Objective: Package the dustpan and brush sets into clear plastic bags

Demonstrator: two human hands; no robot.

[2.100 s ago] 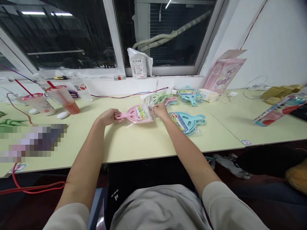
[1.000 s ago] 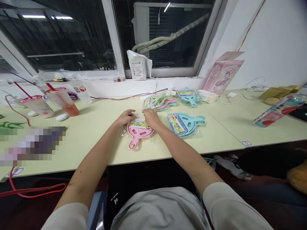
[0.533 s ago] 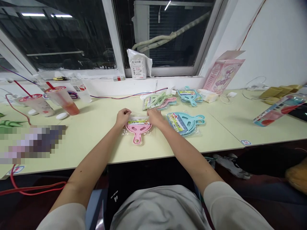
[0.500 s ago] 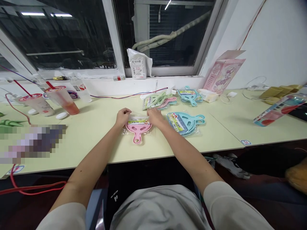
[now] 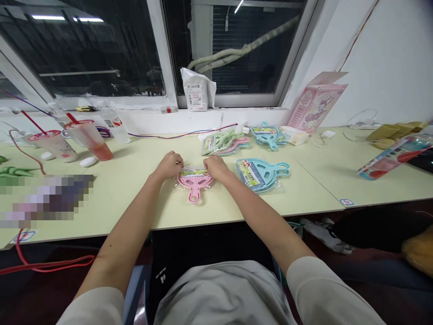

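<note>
A pink toy dustpan set (image 5: 195,183) in a clear plastic bag lies flat in front of me, its looped handle pointing toward me. Across its top runs a yellow-and-white printed label. My left hand (image 5: 170,164) is at the bag's upper left corner with curled fingers. At the upper right corner my right hand (image 5: 216,167) has its fingers bent down and closed on the bag. The fingertips of both hands are partly hidden. Just right of it lies a bagged blue dustpan set (image 5: 262,174), its handle pointing right.
Behind are bagged green and pink dustpan sets (image 5: 225,142) and another blue set (image 5: 268,135). Two drink cups with red straws, one a reddish cup (image 5: 91,141), stand left. A pink box (image 5: 316,106) and a clear bottle (image 5: 394,155) are on the right.
My left hand has shifted slightly left and its fingers have curled. My right hand has moved a little left along the bag's top. The dustpan set stays nearly in place.
</note>
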